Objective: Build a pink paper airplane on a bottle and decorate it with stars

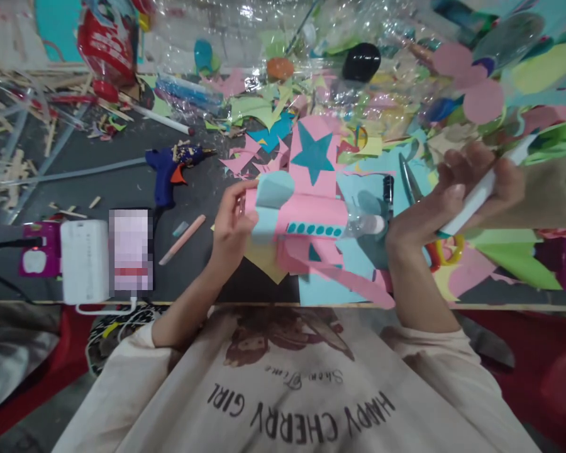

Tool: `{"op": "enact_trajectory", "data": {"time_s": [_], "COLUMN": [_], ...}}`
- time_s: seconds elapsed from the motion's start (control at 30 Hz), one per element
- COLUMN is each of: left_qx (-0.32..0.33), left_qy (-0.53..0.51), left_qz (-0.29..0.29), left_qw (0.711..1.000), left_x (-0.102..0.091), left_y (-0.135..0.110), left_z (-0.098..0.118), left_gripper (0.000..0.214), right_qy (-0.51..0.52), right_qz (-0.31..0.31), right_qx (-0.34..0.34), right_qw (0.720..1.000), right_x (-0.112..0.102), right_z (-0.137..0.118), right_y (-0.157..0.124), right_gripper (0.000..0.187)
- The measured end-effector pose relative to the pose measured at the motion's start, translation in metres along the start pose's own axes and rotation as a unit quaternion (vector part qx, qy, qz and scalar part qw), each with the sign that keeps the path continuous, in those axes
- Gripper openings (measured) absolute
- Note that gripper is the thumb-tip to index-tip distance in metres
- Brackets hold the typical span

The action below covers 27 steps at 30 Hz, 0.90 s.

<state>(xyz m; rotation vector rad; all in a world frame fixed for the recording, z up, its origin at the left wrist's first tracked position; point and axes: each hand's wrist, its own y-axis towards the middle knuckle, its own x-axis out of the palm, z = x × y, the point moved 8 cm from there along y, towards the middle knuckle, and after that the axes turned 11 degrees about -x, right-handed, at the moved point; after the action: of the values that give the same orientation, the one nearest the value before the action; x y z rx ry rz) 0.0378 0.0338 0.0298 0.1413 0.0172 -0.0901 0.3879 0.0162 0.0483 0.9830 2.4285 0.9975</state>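
My left hand (pixel 234 225) is closed around the tail end of a plastic bottle model plane (pixel 318 212), which lies on its side. Pink paper wraps the bottle, with a row of teal dots along it and light blue fins at the tail. Its clear neck and whitish cap point right. One pink wing (pixel 296 171) with a teal star reaches away from me; another, partly hidden, lies on the near side. Raised at the right, my right hand (pixel 466 182) grips a flat white object (pixel 476 194) whose kind I cannot make out.
A blue glue gun (pixel 166 175) lies left of the plane. Nearer me are a phone (pixel 131 251) and a white power bank (pixel 83 261). Scissors (pixel 409 178) and a black marker (pixel 388 196) lie between the bottle neck and my right hand. Paper scraps (pixel 252 113) and plastic packaging cover the back.
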Motion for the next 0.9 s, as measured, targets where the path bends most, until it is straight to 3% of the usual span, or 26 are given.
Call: {"op": "enact_trajectory", "data": {"time_s": [0.03, 0.1, 0.2, 0.3, 0.37, 0.47, 0.57, 0.7, 0.9], "left_qx": [-0.008, -0.009, -0.01, -0.03, -0.032, -0.012, 0.006, 0.019, 0.014], "left_qy": [-0.013, -0.013, 0.018, 0.089, 0.135, 0.17, 0.188, 0.217, 0.243], "left_qz": [0.001, 0.005, -0.004, -0.017, -0.019, -0.023, -0.033, -0.047, -0.089], "left_qw": [1.0, 1.0, 1.0, 0.995, 0.99, 0.985, 0.982, 0.975, 0.966], "left_x": [0.001, 0.003, 0.008, 0.013, 0.013, 0.012, 0.013, 0.017, 0.024], "left_y": [0.004, 0.012, 0.025, 0.034, 0.035, 0.033, 0.03, 0.027, 0.027], "left_z": [-0.005, -0.015, -0.029, -0.039, -0.04, -0.036, -0.033, -0.034, -0.04], "left_gripper": [0.042, 0.046, 0.054, 0.056, 0.055, 0.05, 0.046, 0.05, 0.067], "right_qy": [-0.003, 0.01, 0.0, -0.003, -0.024, -0.044, 0.011, 0.118, 0.193], "right_qz": [0.055, 0.099, 0.077, 0.005, -0.072, -0.137, -0.194, -0.277, -0.404], "right_qx": [-0.039, -0.119, -0.142, -0.133, -0.074, -0.071, -0.084, -0.026, 0.035], "right_qw": [0.998, 0.988, 0.987, 0.991, 0.994, 0.987, 0.977, 0.953, 0.893], "right_x": [0.001, 0.013, 0.025, 0.031, 0.038, 0.045, 0.057, 0.079, 0.111], "right_z": [-0.008, -0.022, -0.022, -0.021, -0.019, -0.033, -0.051, -0.062, -0.072], "right_y": [-0.002, -0.008, -0.011, -0.012, -0.013, -0.012, -0.009, -0.015, -0.033], "right_gripper": [0.035, 0.031, 0.032, 0.036, 0.035, 0.033, 0.026, 0.025, 0.051]}}
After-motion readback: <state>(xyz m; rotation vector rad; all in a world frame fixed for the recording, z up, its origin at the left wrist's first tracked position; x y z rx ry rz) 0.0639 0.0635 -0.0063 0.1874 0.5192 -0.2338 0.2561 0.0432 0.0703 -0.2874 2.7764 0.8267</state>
